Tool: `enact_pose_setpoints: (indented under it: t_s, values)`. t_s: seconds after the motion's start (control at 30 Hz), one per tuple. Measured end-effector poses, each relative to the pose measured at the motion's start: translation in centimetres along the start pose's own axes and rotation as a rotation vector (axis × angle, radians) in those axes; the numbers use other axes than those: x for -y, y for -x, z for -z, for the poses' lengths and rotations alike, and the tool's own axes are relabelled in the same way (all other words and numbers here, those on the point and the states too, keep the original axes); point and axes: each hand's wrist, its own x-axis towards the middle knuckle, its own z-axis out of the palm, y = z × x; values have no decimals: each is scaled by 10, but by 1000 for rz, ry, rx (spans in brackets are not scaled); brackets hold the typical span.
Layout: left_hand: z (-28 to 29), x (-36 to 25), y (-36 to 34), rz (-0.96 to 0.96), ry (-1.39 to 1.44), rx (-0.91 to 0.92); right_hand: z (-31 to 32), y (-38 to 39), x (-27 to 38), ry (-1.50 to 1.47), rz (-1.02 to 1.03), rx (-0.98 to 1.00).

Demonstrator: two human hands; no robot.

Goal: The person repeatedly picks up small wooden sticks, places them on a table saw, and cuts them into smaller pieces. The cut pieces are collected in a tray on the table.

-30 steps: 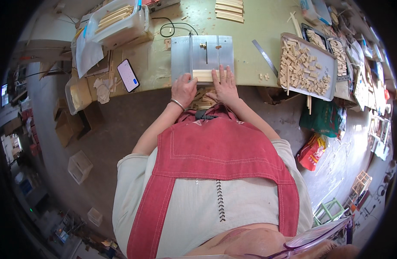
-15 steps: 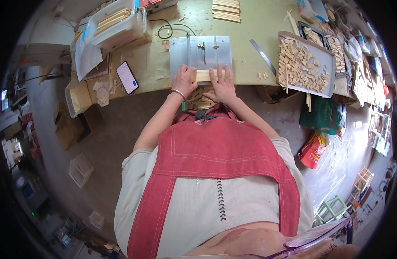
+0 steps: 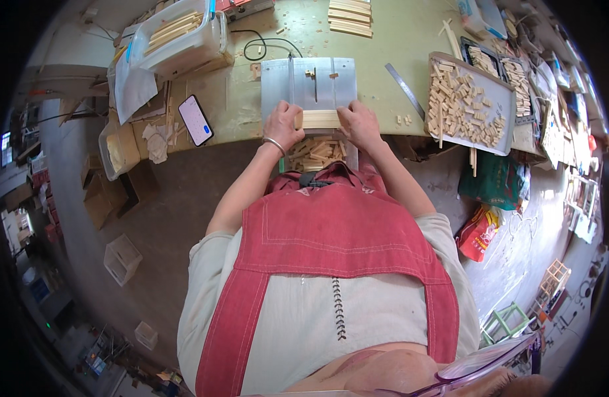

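Observation:
A row of pale wooden strips (image 3: 319,120) lies across the near edge of a grey metal saw table (image 3: 274,79). My left hand (image 3: 284,124), with a bangle at the wrist, is closed on the row's left end. The right end is gripped between the thumb and fingers of my right hand (image 3: 361,124). Beyond the strips, a narrow slot (image 3: 315,92) runs away from me in the metal plate, with small brass-coloured fittings beside it. Below the table edge, close to my apron, sits a container of loose wood pieces (image 3: 315,153).
To the right, a tray (image 3: 499,94) holds many small wooden blocks, with a steel ruler (image 3: 403,89) beside it. A phone (image 3: 195,120) lies at the left near a clear plastic box (image 3: 178,46) of strips. More strips (image 3: 350,16) lie at the far side.
My right hand has gone from lying flat over the strips to gripping their right end. The container of wood pieces below shows more fully. My left hand stays at the left end.

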Motion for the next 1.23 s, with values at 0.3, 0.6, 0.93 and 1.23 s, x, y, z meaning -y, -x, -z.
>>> enact_pose_setpoints:
  t_s: [0.3, 0.6, 0.93, 1.23]
  values:
    - [-1, 9, -29, 20, 2, 18, -8, -24, -13, -110, 53, -106]
    - [2, 14, -57, -14, 12, -10, -8, -49, -20, -107, 36, -150]
    - [6, 19, -95, -16, -46, -23, 8, -82, -22, -62, -17, -106]
    - [26, -14, -48, -62, -276, 220, -6, -56, -36, -22, -4, -51]
